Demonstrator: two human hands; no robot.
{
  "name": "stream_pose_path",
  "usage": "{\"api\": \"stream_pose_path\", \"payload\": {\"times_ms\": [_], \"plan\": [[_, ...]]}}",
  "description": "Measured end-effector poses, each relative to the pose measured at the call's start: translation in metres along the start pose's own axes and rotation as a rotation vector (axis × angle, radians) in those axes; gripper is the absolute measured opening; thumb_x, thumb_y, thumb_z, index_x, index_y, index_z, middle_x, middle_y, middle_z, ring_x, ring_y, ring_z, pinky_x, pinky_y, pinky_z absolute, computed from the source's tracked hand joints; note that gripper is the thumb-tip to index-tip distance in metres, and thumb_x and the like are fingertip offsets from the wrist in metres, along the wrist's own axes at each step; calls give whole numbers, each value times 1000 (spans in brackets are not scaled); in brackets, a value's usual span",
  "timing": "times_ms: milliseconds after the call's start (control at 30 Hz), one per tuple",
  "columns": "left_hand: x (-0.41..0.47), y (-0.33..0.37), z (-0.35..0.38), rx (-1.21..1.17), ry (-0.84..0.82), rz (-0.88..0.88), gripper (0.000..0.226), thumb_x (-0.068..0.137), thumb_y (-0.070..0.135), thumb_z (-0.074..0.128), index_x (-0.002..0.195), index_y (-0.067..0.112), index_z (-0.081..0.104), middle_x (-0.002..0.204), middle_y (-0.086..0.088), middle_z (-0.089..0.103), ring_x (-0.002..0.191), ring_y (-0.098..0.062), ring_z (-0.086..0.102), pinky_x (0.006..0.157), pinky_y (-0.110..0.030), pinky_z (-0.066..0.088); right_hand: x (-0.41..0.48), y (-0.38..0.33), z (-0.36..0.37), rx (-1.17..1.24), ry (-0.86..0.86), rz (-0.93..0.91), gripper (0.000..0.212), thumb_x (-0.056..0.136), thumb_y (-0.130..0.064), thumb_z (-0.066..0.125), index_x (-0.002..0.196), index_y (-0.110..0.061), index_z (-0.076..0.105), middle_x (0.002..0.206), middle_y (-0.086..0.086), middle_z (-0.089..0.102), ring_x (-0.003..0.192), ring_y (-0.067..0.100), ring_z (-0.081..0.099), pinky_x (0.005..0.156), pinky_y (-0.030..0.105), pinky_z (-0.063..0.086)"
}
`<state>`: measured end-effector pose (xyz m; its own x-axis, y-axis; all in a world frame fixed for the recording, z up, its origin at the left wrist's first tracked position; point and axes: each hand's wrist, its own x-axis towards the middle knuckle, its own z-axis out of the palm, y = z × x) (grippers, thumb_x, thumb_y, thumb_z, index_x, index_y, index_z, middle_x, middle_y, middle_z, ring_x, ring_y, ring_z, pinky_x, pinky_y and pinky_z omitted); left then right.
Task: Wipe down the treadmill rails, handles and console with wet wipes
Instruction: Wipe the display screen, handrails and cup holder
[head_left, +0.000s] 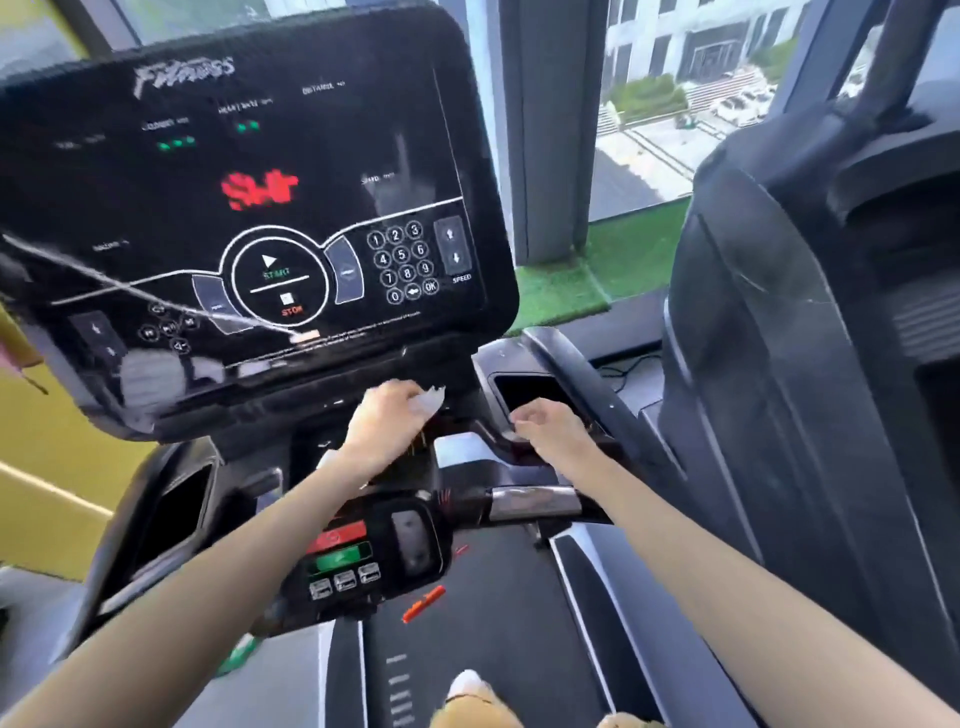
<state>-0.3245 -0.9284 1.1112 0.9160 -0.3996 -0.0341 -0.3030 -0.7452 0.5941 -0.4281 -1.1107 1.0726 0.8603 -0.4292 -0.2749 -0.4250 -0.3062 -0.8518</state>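
The black treadmill console (249, 208) fills the upper left, lit with red digits and a start/stop dial. My left hand (387, 413) holds a crumpled white wet wipe (430, 402) against the ledge just under the console screen. My right hand (545, 423) hangs with loosely curled fingers and nothing in it, beside the right cup-holder recess (524, 389). The chrome pulse grip (535, 501) on the front handlebar lies below both hands. The right side handle (576, 374) curves up past my right hand.
A lower control pod (358, 551) with red and green buttons sits under my left forearm. An orange safety clip (423, 604) dangles over the belt (493, 623). A second dark machine (779, 364) stands close on the right. Windows and green turf lie behind.
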Motion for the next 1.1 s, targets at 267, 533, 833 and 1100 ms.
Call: {"api": "stream_pose_path", "payload": {"times_ms": [267, 533, 833, 1100], "plan": [[38, -13, 26, 1077, -170, 942, 26, 50, 3, 77, 71, 13, 67, 70, -3, 58, 62, -17, 58, 38, -24, 39, 18, 1, 17, -285, -42, -158, 33, 91, -7, 47, 122, -8, 59, 126, 5, 58, 119, 26, 48, 100, 39, 39], [45, -79, 9, 605, -339, 722, 69, 69, -17, 50, 136, -4, 47, 140, -21, 47, 128, -34, 48, 100, -43, 47, 34, 18, 39, -271, -20, -183, 41, 91, -3, 49, 132, -8, 56, 138, 7, 54, 128, 20, 48, 106, 27, 36], [50, -55, 24, 595, -467, 676, 63, 101, 47, 18, 152, 10, 14, 160, -3, 3, 145, -7, -3, 110, -10, -11, 40, 26, 32, -288, -76, -201, 48, 87, 0, 50, 134, -9, 54, 140, 6, 52, 131, 15, 45, 106, 19, 31], [54, -24, 51, 542, -520, 515, 60, 102, 40, 30, 153, 14, 11, 160, 2, 1, 146, -7, -3, 111, -12, -5, 40, 33, 25, -275, -185, -254, 53, 87, 1, 53, 140, -4, 46, 147, 10, 43, 138, 21, 37, 114, 25, 26]]}}
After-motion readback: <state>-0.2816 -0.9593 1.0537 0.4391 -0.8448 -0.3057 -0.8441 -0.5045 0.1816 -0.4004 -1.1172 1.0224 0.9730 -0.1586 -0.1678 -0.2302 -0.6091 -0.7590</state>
